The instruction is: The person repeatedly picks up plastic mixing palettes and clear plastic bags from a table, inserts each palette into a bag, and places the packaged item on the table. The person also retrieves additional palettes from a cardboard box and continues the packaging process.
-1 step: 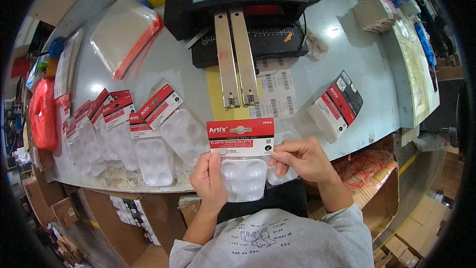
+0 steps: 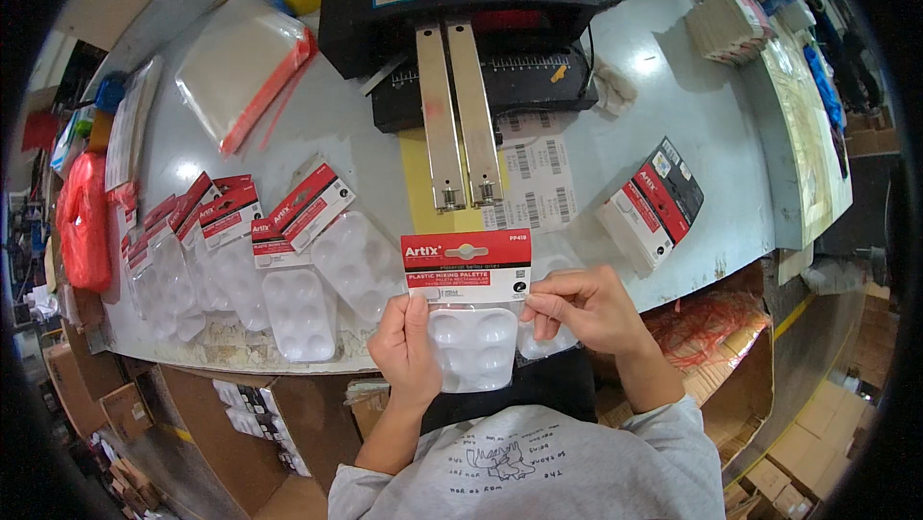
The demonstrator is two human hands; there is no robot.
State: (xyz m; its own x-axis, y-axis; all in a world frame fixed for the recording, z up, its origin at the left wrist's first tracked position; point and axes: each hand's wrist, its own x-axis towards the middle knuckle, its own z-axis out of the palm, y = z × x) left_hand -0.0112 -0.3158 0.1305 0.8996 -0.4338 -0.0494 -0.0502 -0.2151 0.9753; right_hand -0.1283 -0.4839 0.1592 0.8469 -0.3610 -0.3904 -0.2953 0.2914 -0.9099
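At the table's front edge, I hold up a white plastic paint palette [image 2: 471,352] in a clear bag with a red and white header card [image 2: 466,275]. My left hand [image 2: 404,352] is closed on the lower left of the card, thumb in front. At the card's lower right corner, my right hand [image 2: 588,310] pinches with thumb and fingers. Part of another bagged palette [image 2: 546,335] shows behind, by the right fingers. Just beyond the card are the ends of two long metal arms [image 2: 468,198] from a black machine [image 2: 452,1].
Carded palette packs [image 2: 298,313] overlap along the left front. Folded header cards [image 2: 654,203] stand at the right. Clear bags with a red edge [image 2: 245,68] lie far left. Under the arms are a yellow sheet [image 2: 423,169] and a label sheet [image 2: 548,179]. Cardboard boxes [image 2: 236,433] stand below the table.
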